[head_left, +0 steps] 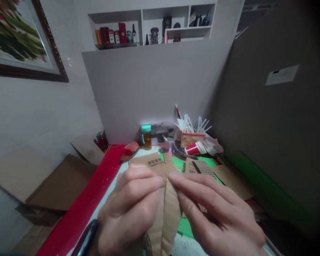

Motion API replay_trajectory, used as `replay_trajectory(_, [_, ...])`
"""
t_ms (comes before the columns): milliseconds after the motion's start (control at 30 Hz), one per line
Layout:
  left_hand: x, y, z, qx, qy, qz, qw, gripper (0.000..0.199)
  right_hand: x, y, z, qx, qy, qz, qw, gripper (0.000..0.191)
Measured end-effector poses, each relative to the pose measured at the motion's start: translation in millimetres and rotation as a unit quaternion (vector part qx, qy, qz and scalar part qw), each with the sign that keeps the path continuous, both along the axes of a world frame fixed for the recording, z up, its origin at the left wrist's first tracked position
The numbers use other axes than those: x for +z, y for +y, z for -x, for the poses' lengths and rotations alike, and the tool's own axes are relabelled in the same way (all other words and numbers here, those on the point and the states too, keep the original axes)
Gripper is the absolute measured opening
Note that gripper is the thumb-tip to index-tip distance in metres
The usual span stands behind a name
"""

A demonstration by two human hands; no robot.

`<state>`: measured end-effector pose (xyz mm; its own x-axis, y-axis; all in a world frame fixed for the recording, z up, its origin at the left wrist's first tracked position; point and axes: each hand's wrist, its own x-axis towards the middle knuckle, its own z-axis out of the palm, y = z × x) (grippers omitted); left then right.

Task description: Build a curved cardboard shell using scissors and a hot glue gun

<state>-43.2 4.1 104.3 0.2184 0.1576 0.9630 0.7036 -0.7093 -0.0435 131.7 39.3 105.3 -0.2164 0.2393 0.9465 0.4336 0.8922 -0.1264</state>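
Note:
A brown cardboard piece (172, 209) with a lengthwise crease or seam stands up between my hands, and dark printing shows on its upper part. My left hand (132, 204) is closed on its left side, thumb and fingertips meeting near the seam. From the other side my right hand (218, 209) pinches the right edge, its index fingertip close to the left thumb. Both hands hide part of the cardboard. A dark, rounded item (86, 236) lies against my left wrist; its kind is unclear.
Behind the hands stand a bottle with a turquoise lid (146, 137), a box of white strips (192, 138) and tipped red paper cups (196, 148). Another cut cardboard piece (202, 167) lies over green sheets. A red strip (93, 190) runs along the table's left edge.

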Motion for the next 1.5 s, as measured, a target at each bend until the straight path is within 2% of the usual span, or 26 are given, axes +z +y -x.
replay_trajectory(133, [6.3, 1.9, 6.4, -0.029, 0.051, 0.027, 0.998, 0.016, 4.5, 1.0, 3.5, 0.004, 0.002, -0.001, 1.000, 0.017])
replay_trajectory(300, [4.2, 4.9, 7.5, -0.032, 0.021, -0.001, 0.999, 0.028, 9.0, 0.3, 6.4, 0.003, 0.013, -0.015, 1.000, 0.016])
replay_trajectory(433, [2.6, 5.1, 6.8, -0.038, 0.029, 0.024, 0.999, 0.020, 9.6, -1.4, 6.8, -0.010, 0.014, -0.017, 1.000, 0.016])
replay_trajectory(600, [0.6, 7.4, 6.8, -0.043, 0.015, 0.017, 0.999, 0.009, 6.9, -0.2, 7.6, -0.018, 0.014, -0.013, 1.000, 0.018])
replay_trajectory(767, [-2.8, 5.1, 5.3, -0.021, 0.031, 0.027, 0.999, 0.010, -0.8, 2.3, 4.3, -0.019, -0.007, 0.011, 1.000, 0.015])
replay_trajectory(900, [2.5, 1.0, 5.7, -0.002, 0.021, 0.020, 1.000, 0.018, -7.4, -3.7, 5.7, -0.027, -0.006, 0.028, 0.999, 0.017])
replay_trajectory(1067, [11.0, -0.2, 13.6, -0.014, 0.114, 0.048, 0.992, 0.012, -9.0, -7.4, 12.7, -0.051, 0.038, 0.033, 0.997, 0.013])
replay_trajectory(1133, [8.8, 2.6, 11.5, -0.020, 0.085, 0.031, 0.996, 0.014, -7.3, -5.0, 10.7, -0.044, 0.019, 0.014, 0.999, 0.013])
replay_trajectory(1267, [0.6, 10.5, -4.8, -0.040, -0.072, -0.014, 0.997, 0.024, -2.9, -0.2, 2.2, -0.025, -0.033, 0.010, 0.999, 0.016])
replay_trajectory(1333, [-1.6, 13.5, -13.6, -0.053, -0.126, -0.021, 0.990, 0.022, -1.9, -0.1, 0.3, -0.021, -0.040, 0.010, 0.999, 0.016])
replay_trajectory(1500, [-1.2, 15.3, -21.4, -0.085, -0.160, -0.033, 0.983, 0.026, -3.9, -4.7, 2.6, -0.033, -0.026, 0.009, 0.999, 0.015])
